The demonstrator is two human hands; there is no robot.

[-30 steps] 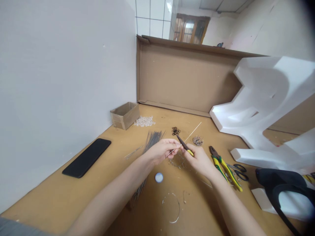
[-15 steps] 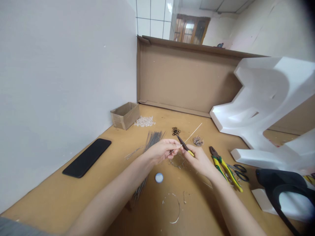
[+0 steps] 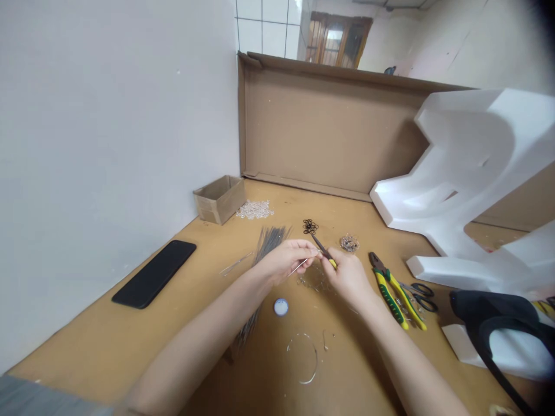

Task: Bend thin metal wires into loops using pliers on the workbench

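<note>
1. Nearest me, a wire hoop (image 3: 309,382) lies on the table (image 3: 108,341) — I'd pass above it.
2. The big pliers (image 3: 388,290) crowd my right; towards the phone (image 3: 155,274) there's more elbow room.
3. My left hand (image 3: 299,254), nearly closed, pinches a straight wire (image 3: 297,268); pinching close to the small pliers (image 3: 321,247) should steady it.
4. My right hand (image 3: 347,271) is wrapped round those — whether they bite the wire, I can't tell.
5. Black rings (image 3: 309,226) lie just past their tip; a cardboard wall (image 3: 312,127) edges the far side.
</note>
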